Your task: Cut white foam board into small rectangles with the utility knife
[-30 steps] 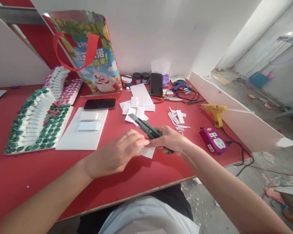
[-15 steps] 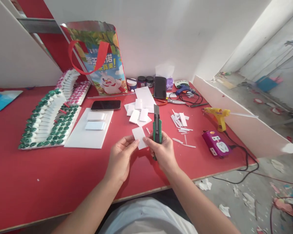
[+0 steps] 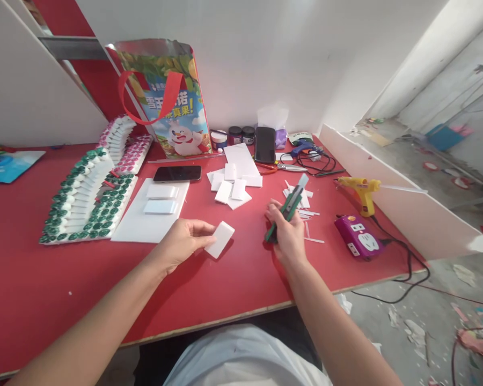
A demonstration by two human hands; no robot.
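Thumb and fingers of the left hand (image 3: 187,241) pinch a small white block (image 3: 220,239) over the near middle of the red table (image 3: 233,289), the right hand (image 3: 290,233) wraps a green cutter (image 3: 290,205) just left of thin white strips (image 3: 314,240), and white pieces (image 3: 238,190) lie piled farther off.

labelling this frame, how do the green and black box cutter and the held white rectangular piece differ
The green and black box cutter is long and narrow; the white rectangular piece is shorter and broader. The cutter is in the right hand, the piece in the left hand. Both are handheld.
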